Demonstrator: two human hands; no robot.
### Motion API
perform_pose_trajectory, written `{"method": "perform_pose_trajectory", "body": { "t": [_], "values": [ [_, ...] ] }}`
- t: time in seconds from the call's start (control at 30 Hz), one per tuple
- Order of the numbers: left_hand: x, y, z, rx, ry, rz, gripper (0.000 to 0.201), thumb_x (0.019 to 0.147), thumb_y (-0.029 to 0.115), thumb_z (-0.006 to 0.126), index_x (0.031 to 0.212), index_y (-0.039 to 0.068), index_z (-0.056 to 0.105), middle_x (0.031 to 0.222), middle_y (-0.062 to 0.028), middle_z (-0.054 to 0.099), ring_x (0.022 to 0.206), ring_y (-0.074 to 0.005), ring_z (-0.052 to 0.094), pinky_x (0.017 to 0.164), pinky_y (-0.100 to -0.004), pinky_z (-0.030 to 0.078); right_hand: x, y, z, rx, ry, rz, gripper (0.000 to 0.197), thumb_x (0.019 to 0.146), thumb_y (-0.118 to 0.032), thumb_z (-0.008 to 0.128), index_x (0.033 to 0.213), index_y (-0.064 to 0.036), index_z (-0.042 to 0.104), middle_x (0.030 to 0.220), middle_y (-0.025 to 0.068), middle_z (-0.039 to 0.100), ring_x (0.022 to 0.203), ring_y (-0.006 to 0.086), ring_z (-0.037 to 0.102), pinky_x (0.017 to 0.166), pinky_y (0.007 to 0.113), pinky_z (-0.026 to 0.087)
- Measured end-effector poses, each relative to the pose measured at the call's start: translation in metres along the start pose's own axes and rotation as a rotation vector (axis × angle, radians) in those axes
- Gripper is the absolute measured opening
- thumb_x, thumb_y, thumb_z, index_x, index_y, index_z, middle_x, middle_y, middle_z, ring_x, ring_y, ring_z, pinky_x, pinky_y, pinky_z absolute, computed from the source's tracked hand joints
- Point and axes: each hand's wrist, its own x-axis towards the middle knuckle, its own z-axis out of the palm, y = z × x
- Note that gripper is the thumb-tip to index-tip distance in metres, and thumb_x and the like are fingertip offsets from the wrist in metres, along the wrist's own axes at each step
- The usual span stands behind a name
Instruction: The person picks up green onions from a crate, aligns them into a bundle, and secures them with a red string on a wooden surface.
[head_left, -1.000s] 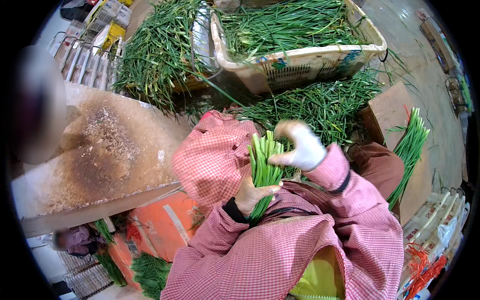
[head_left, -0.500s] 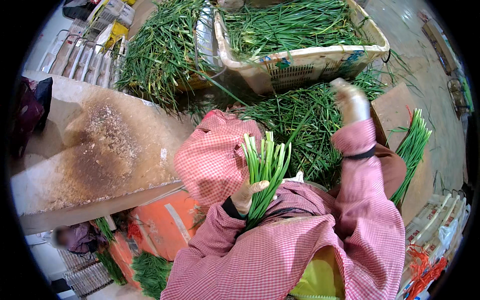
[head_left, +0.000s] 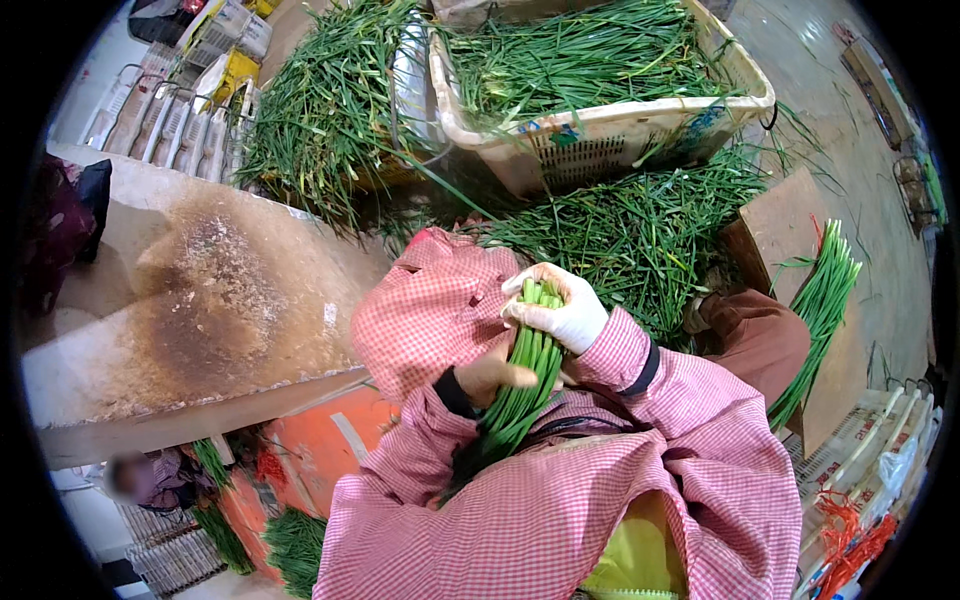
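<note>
A bunch of garlic chives (head_left: 533, 355) lies slanted over my lap, its pale cut ends at the top and green leaves running down to the left. My left hand (head_left: 492, 374), thumb laid across the stems, grips the bunch at its middle. Around the pale ends closes my right hand (head_left: 562, 305), in a white glove, with thumb and fingers curled on the stems. The leaf tips disappear beneath my left sleeve. Past my knees spreads a heap of loose chives (head_left: 640, 240). Tied chives (head_left: 822, 310) rest on a cardboard sheet (head_left: 840, 375) at my right.
A cream plastic crate (head_left: 620, 140) full of chives stands ahead, with another pile of chives (head_left: 320, 110) to its left. A stained slab (head_left: 130, 330) borders my left side. White crates (head_left: 870, 440) with orange ties (head_left: 850, 545) sit at lower right. Another person (head_left: 160, 475) is at lower left.
My right hand has come back from the loose heap to the bunch and closed on its pale ends. The bunch has sunk slightly in my left hand.
</note>
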Motion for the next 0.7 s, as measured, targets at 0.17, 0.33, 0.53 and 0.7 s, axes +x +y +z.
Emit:
{"method": "perform_pose_trajectory", "body": {
  "t": [0.17, 0.33, 0.53, 0.7],
  "values": [
    [0.004, 0.043, 0.019, 0.262, 0.122, -0.002, 0.041, 0.070, 0.015, 0.067, 0.105, -0.001, 0.054, 0.082, -0.0114, 0.062, 0.076, -0.0199, 0.060, 0.074, -0.0318, 0.049, 0.025, -0.036, -0.011, -0.517, -0.078, -0.108, 0.038, 0.077, -0.021, 0.065, 0.108, -0.0024, 0.054, 0.101, 0.0090, 0.059, 0.089, 0.0185, 0.057, 0.080, 0.030, 0.045],
    [-0.067, 0.130, -0.023, -0.090, 0.426, 0.939, 0.037, 0.074, 0.012, 0.064, 0.106, 0.000, 0.048, 0.081, -0.0093, 0.060, 0.077, -0.0197, 0.059, 0.072, -0.0317, 0.050, 0.022, -0.049, -0.043, -0.085, 0.350, -0.251, 0.048, 0.085, -0.020, 0.057, 0.124, 0.0008, 0.040, 0.113, 0.0110, 0.055, 0.101, 0.0181, 0.053, 0.089, 0.029, 0.042],
    [-0.226, 0.184, -0.101, 0.067, 0.619, 1.220, 0.027, 0.087, 0.013, 0.049, 0.111, 0.001, 0.054, 0.114, -0.0152, 0.053, 0.108, -0.0236, 0.048, 0.095, -0.0411, 0.036, -0.015, -0.060, -0.069, -0.261, 0.647, -0.568, 0.042, 0.075, -0.006, 0.064, 0.114, -0.0008, 0.048, 0.099, 0.0111, 0.056, 0.083, 0.0173, 0.054, 0.079, 0.029, 0.046],
    [-0.103, 0.164, -0.011, 0.168, 0.669, 1.245, 0.030, 0.088, 0.006, 0.048, 0.117, 0.002, 0.047, 0.111, -0.0136, 0.050, 0.105, -0.0217, 0.047, 0.097, -0.0382, 0.036, -0.017, -0.105, 0.027, -1.068, 0.151, -0.873, 0.115, 0.050, -0.050, 0.072, 0.134, 0.0053, 0.018, 0.135, 0.0238, 0.026, 0.128, 0.0382, 0.022, 0.105, 0.044, 0.017]
  ]
}}
